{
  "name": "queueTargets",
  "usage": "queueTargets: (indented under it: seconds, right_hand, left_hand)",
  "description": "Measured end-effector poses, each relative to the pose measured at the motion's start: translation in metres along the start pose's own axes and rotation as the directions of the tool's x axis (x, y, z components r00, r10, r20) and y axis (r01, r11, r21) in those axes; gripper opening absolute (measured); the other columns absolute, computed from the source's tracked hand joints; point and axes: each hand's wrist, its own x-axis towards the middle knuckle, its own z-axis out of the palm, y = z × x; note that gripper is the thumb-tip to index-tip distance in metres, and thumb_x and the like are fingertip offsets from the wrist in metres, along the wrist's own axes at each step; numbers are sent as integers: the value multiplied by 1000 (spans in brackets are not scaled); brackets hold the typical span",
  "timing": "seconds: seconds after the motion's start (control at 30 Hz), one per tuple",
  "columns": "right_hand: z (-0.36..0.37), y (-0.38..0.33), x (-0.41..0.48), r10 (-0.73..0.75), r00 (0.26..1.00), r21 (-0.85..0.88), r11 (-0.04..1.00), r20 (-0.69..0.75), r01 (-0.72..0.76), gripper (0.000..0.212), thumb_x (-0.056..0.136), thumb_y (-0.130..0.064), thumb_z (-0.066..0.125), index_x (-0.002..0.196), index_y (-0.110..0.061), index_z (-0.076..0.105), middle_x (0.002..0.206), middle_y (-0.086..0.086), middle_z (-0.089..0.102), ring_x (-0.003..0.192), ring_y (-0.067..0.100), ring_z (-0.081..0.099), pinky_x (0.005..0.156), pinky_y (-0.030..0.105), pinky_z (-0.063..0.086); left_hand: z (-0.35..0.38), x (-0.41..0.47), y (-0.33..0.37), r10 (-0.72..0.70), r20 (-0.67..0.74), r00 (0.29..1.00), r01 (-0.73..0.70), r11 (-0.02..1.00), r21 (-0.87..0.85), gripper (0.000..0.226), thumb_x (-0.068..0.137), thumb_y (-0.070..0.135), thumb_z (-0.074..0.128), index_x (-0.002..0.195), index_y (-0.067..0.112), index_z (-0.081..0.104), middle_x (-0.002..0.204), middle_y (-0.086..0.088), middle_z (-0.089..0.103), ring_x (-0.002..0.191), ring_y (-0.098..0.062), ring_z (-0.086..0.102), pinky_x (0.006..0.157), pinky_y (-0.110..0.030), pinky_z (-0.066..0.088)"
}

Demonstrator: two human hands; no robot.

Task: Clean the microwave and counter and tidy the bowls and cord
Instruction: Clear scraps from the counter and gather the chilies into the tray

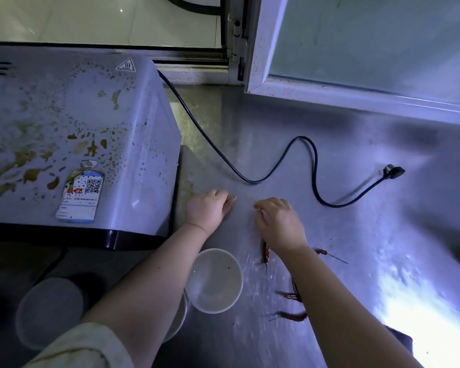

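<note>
A white microwave (72,134) stands at the left, its top spattered with brown stains. Its black cord (284,163) snakes over the steel counter (356,235) to a loose plug (395,171). A white bowl (214,281) sits at the counter's front, and a second bowl (179,318) is half hidden under my left forearm. Several dried red chillies (292,316) lie on the counter near my right arm. My left hand (206,209) rests on the counter beside the microwave, fingers curled, nothing seen in it. My right hand (279,224) is on the counter with its fingertips bent down; whether it pinches anything is hidden.
An open window sash (356,96) hangs over the back of the counter. A round pale lid or bin (49,312) lies below the microwave at the lower left. A dark object (398,338) sits at the counter's front right edge.
</note>
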Motion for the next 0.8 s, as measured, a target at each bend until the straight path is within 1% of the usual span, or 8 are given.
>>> queueTargets:
  seconds: [0.13, 0.23, 0.3, 0.43, 0.5, 0.57, 0.7, 0.8]
  right_hand:
    - [-12, -2, -11, 9, 1000, 5, 1000, -17, -8, 18, 82, -7, 59, 96, -6, 72, 96, 10, 71, 90, 36, 62, 73, 44, 53]
    - [-22, -6, -19, 4, 1000, -16, 1000, -10, -4, 21, 84, -10, 56, 98, -7, 71, 98, 10, 70, 92, 36, 61, 74, 43, 51]
    - [-29, -6, -28, 5, 1000, -37, 999, -14, -5, 20, 84, -8, 58, 99, -7, 71, 98, 10, 70, 93, 36, 60, 74, 43, 51]
    - [-46, -3, -51, 38, 998, -72, 997, -58, -42, 20, 83, -8, 62, 100, -9, 71, 99, 8, 70, 94, 34, 60, 74, 41, 50]
    - [-54, -1, -66, 70, 994, -79, 994, -80, -77, 21, 85, -9, 61, 103, -10, 71, 103, 7, 69, 97, 33, 59, 76, 40, 50]
    - [-61, 0, -84, 111, 989, -81, 990, -98, -119, 22, 87, -11, 59, 106, -11, 70, 106, 6, 69, 100, 32, 58, 78, 41, 50]
    - [-70, -3, -125, 202, 963, -92, 971, -179, -221, 21, 87, -11, 60, 105, -10, 71, 105, 7, 70, 100, 32, 58, 78, 39, 49]
    - [-73, -9, -164, 272, 929, -109, 946, -250, -306, 18, 85, -10, 63, 99, -10, 72, 104, 6, 70, 98, 33, 59, 75, 39, 49]
  left_hand:
    - [-24, 0, 12, 64, -24, 998, -64, 998, 20, 40, 89, 39, 48, 56, 17, 47, 47, -6, 44, 34, -28, 44, 42, -22, 20]
    - [-45, 0, 27, 133, -35, 990, -132, 991, 28, 38, 89, 38, 46, 58, 16, 49, 48, -5, 45, 37, -27, 45, 42, -21, 21]
    - [-60, -2, 41, 186, -58, 981, -184, 982, 48, 36, 86, 36, 47, 58, 14, 50, 49, -4, 46, 39, -26, 46, 43, -21, 19]
    - [-86, -11, 71, 303, -109, 947, -295, 952, 86, 30, 76, 31, 66, 54, 15, 52, 49, 0, 48, 42, -20, 49, 48, -20, 15]
    - [-90, -17, 81, 359, -142, 922, -356, 933, 48, 32, 82, 31, 59, 54, 16, 53, 50, 0, 48, 44, -20, 50, 47, -20, 21]
    - [-92, -22, 90, 410, -172, 896, -416, 909, 5, 33, 85, 31, 52, 56, 17, 54, 51, 0, 48, 46, -21, 51, 47, -21, 31]
    - [-95, -32, 106, 495, -194, 847, -511, 859, -39, 33, 87, 33, 54, 58, 18, 55, 53, 1, 50, 48, -21, 52, 48, -25, 35]
    - [-95, -43, 124, 573, -197, 795, -598, 795, -100, 32, 89, 33, 56, 61, 17, 55, 55, -1, 50, 49, -23, 53, 48, -28, 38]
